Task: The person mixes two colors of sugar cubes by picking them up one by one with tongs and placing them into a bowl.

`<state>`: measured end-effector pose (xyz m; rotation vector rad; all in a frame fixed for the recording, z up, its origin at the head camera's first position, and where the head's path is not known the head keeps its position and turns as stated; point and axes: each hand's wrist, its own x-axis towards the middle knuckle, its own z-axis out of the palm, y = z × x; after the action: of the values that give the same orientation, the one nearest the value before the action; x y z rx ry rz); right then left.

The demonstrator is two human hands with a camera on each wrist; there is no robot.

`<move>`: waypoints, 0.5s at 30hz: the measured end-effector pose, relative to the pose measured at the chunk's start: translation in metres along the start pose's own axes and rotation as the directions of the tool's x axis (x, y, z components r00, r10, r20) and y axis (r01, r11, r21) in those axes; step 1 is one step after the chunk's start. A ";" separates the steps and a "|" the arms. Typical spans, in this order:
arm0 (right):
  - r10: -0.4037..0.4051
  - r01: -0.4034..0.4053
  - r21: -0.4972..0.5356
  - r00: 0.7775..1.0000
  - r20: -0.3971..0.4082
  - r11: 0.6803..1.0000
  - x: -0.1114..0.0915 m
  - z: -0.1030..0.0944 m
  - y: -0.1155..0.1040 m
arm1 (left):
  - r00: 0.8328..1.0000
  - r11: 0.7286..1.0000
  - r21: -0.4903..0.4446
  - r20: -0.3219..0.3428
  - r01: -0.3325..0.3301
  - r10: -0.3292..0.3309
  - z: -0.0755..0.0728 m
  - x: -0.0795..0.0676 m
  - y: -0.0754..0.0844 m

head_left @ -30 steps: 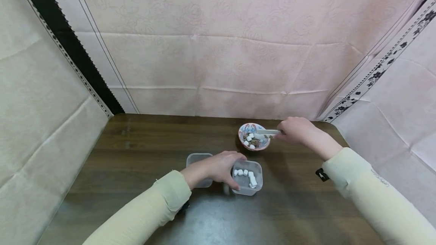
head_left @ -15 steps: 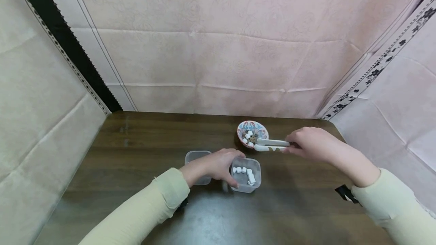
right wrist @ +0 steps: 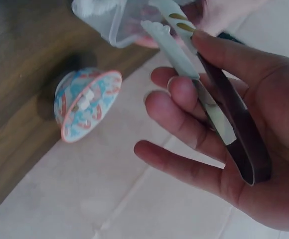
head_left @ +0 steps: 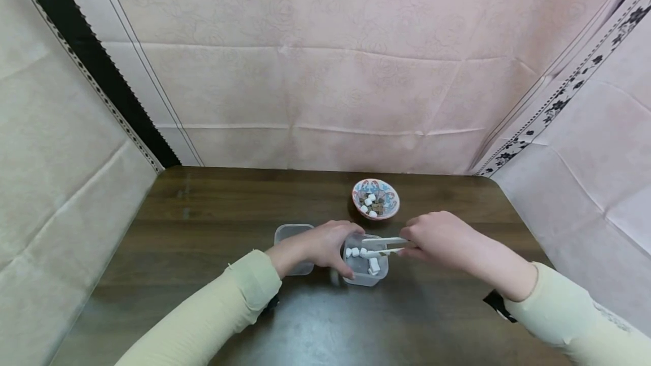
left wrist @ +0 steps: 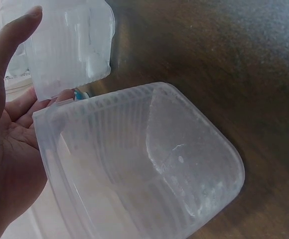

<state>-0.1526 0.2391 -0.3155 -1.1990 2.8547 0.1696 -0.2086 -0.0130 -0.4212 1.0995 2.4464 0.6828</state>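
Note:
My left hand point(head_left: 325, 246) grips the left side of a clear plastic container point(head_left: 365, 280), thumb at the near side and fingers at the far side. Several small white marshmallow-like pieces point(head_left: 373, 266) lie inside it. In my right hand point(head_left: 441, 239) is a pair of tongs point(head_left: 385, 240), pinched between thumb and fingers. The tongs' white tips are apart and reach into this container, near the row of white pieces. The right wrist view shows the dark, bent handle point(right wrist: 256, 167) of the tongs against the palm.
A patterned bowl point(head_left: 390, 199) with white and brown pieces stands behind the container. Another clear container point(head_left: 292, 232) sits to the left, partly under my left wrist; it fills much of the left wrist view. Pale cloth point(head_left: 325, 95) hangs behind the wooden table point(head_left: 229, 202).
My right hand has drawn the tongs back from the bowl and brought them nearer, over the container. The left hand has kept its place on the container.

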 end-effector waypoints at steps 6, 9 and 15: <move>-0.004 0.006 -0.161 1.000 0.017 0.987 0.015 0.011 -0.011 | 1.000 0.999 -0.017 0.010 0.027 -0.027 -0.001 -0.001 0.001; -0.016 0.017 -0.224 1.000 0.006 0.975 0.020 0.017 -0.015 | 0.999 0.999 -0.032 0.019 0.043 -0.043 -0.002 -0.001 0.002; -0.071 0.056 -0.315 0.997 -0.036 0.948 0.027 0.027 -0.019 | 0.998 0.998 -0.038 0.027 0.049 -0.048 -0.003 -0.002 0.003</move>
<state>-0.1580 0.2094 -0.3463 -1.3583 2.9015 0.6225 -0.2074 -0.0138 -0.4168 1.0242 2.4198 0.6935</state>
